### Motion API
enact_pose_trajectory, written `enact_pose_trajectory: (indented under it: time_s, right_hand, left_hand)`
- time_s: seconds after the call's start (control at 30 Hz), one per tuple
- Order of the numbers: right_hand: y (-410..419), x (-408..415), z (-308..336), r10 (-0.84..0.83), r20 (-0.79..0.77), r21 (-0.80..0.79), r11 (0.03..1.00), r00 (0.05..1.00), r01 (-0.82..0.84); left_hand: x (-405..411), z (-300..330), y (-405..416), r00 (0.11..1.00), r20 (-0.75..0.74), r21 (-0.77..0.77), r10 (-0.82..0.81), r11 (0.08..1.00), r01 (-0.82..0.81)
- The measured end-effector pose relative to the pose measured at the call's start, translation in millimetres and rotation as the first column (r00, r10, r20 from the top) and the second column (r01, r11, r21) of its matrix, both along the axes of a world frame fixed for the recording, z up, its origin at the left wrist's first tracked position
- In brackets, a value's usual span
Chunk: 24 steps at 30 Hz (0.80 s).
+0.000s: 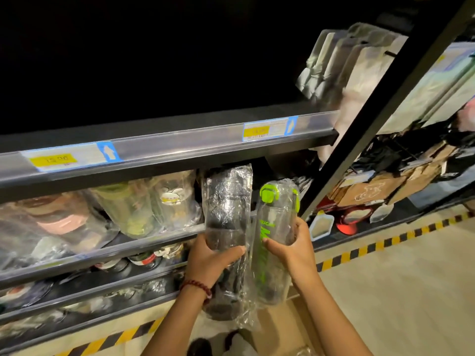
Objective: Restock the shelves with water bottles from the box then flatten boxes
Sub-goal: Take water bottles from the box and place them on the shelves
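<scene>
Clear-wrapped dark bottle [227, 227] was gripped by left hand [209, 255] and green-capped bottle [276, 235] by right hand [295, 249], both held before the part-stocked middle shelf [154, 242], unplaced; restocking judged midway, box flattening not started.

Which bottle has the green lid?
The green-lidded bottle in the right hand. The dark bottle beside it, held by the left hand, shows no green.
</scene>
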State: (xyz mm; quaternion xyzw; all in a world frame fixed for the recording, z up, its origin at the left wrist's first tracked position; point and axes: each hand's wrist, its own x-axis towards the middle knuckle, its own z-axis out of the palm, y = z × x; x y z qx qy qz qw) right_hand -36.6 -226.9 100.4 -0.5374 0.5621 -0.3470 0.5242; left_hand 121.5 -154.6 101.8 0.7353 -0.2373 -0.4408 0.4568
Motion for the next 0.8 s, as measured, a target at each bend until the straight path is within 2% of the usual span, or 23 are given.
enact_pose_trajectory:
  time_s: [0.2, 0.3, 0.5, 0.67, 0.8]
  right_hand:
    - [-55.7, 10.8, -17.9, 0.047, 0.017, 0.031, 0.998, 0.999, -0.047]
    - [-81.9, 16.2, -22.9, 0.103, 0.09, 0.003, 0.995, 0.991, -0.104]
    - [-128.5, 27.4, -27.7, 0.167, 0.117, -0.058, 0.985, 0.979, -0.162]
    - [-165.6, 34.6, -39.6, 0.063, 0.19, 0.007, 0.998, 0.98, -0.065]
    - [-184.8, 38.5, -40.1, 0.028, 0.261, 0.022, 0.999, 0.965, -0.035]
  left_hand:
    - [6.9, -14.2, -45.2, 0.997, 0.016, -0.018, 0.073, 0.997, -0.072]
    - [12.3, -23.6, -64.2, 0.995, 0.055, -0.004, 0.078, 0.997, -0.078]
    - [16.7, -29.2, -105.4, 0.987, 0.072, -0.033, 0.141, 0.99, -0.139]
    - [25.3, -31.9, -131.8, 0.981, 0.049, -0.108, 0.186, 0.978, -0.18]
    - [34.7, -38.1, -144.8, 0.97, 0.042, -0.093, 0.24, 0.967, -0.236]
